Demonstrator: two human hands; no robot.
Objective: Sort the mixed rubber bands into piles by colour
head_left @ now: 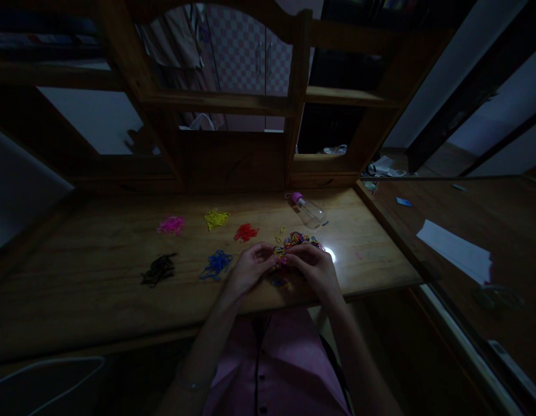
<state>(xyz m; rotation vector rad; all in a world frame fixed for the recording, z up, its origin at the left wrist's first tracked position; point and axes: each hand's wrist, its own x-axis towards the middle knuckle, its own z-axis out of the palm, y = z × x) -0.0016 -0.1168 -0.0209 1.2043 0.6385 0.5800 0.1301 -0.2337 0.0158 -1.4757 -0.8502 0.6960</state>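
Observation:
My left hand (249,267) and my right hand (313,267) meet over the front of a wooden desk (99,300), fingers pinched together on small coloured rubber bands (280,254). A mixed heap of bands (299,239) lies just beyond the fingertips. Sorted piles lie to the left: pink (171,225), yellow (216,218), red (245,232), blue (216,263) and black (159,269). A few loose bands (280,282) rest under my hands.
A small clear bottle with a pink cap (308,210) lies on its side behind the mixed heap. Wooden shelving (233,104) rises at the desk's back. A white paper (456,249) lies on the dark surface to the right. The room is dim.

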